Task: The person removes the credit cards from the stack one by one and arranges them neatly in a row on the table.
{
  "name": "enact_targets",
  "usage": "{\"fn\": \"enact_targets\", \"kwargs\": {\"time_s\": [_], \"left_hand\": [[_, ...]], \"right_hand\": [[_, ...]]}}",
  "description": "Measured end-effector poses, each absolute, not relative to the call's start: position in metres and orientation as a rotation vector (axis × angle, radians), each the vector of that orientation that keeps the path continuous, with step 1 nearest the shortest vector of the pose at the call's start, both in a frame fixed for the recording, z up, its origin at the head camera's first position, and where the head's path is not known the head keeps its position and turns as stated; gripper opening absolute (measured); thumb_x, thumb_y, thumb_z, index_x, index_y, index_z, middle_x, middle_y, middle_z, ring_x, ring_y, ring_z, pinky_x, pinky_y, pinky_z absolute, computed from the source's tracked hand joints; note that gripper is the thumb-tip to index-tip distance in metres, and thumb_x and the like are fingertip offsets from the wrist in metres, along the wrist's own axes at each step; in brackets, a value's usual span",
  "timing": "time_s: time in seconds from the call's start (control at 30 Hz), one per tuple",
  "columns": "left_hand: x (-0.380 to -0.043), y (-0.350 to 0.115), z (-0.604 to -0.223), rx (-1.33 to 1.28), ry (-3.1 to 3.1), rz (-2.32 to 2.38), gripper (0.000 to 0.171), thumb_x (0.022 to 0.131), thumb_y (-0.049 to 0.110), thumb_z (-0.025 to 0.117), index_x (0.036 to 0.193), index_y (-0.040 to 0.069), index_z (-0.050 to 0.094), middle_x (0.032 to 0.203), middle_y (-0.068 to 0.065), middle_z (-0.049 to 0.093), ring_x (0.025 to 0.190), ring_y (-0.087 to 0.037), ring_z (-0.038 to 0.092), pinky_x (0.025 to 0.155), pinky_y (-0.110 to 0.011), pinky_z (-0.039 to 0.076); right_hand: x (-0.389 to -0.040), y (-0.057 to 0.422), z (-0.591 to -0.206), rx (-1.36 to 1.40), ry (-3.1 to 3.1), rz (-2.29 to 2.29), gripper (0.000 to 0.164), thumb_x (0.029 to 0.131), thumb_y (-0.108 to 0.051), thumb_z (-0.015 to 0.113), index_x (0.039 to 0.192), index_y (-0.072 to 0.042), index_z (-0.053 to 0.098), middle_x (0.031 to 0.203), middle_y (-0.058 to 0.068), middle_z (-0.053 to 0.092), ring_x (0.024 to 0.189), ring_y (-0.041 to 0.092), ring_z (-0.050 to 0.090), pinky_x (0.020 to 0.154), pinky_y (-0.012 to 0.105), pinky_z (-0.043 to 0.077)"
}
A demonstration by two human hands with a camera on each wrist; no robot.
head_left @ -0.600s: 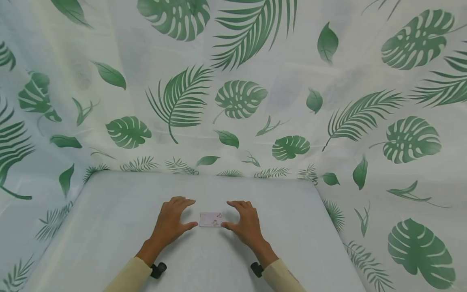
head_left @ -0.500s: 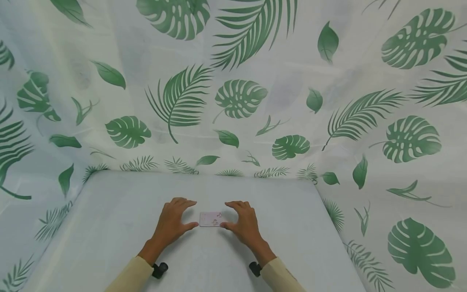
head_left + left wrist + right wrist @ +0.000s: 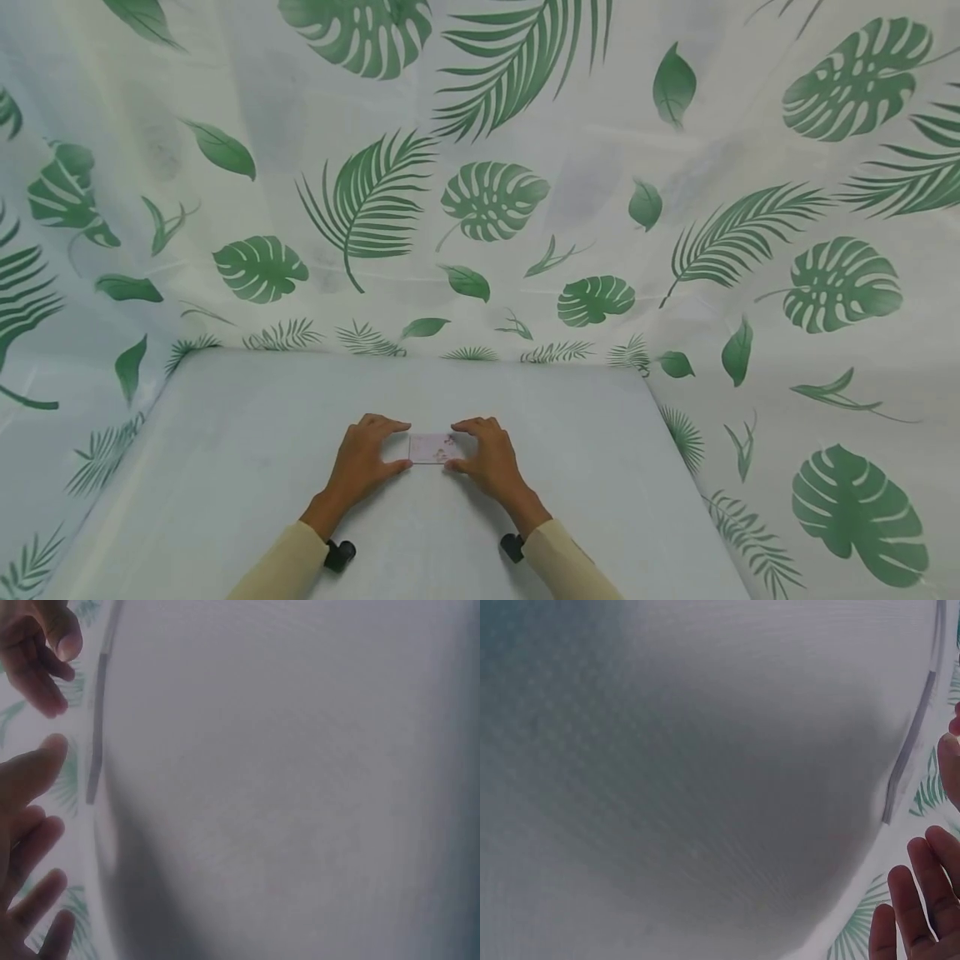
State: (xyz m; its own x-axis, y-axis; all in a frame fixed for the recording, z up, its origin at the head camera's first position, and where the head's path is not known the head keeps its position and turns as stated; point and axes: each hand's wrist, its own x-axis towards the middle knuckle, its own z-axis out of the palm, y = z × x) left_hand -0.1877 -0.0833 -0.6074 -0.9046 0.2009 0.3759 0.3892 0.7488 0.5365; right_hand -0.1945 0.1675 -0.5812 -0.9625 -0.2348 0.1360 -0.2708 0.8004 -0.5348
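Note:
A thin, flat, pink rectangular pack with a small printed figure lies on the white table in the head view. My left hand is at its left end, thumb and fingers spread in a wide C. The right hand mirrors it at the other end, its thumb and fingertips overlapping the pack's corners in this view. From the left wrist, the pack's narrow grey side shows, with the left fingers held apart from it. The right wrist view also shows that side, and spread right fingers.
The white tabletop stretches around both hands. Behind it and along the sides hang white sheets printed with green leaves. A black wrist device sits at the left cuff, and another at the right.
Both hands have moved inward, the left one rightward and the right one leftward, bringing their fingertips closer to the ends of the pack. The pack stays in about the same place.

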Motion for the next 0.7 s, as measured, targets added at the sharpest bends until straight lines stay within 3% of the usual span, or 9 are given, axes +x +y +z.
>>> {"fn": "enact_targets", "kwargs": {"time_s": [0.7], "left_hand": [[-0.192, -0.068, -0.609, -0.469, -2.707, -1.008, 0.055, 0.073, 0.023, 0.098, 0.124, 0.014, 0.078, 0.120, -0.003, 0.078, 0.115, -0.026, 0.065, 0.097, -0.051, 0.052]], "right_hand": [[-0.201, 0.167, -0.590, 0.397, -3.007, 0.912, 0.055, 0.079, -0.021, 0.095, 0.130, -0.020, 0.074, 0.125, -0.001, 0.074, 0.106, 0.015, 0.058, 0.092, 0.037, 0.050]]}}
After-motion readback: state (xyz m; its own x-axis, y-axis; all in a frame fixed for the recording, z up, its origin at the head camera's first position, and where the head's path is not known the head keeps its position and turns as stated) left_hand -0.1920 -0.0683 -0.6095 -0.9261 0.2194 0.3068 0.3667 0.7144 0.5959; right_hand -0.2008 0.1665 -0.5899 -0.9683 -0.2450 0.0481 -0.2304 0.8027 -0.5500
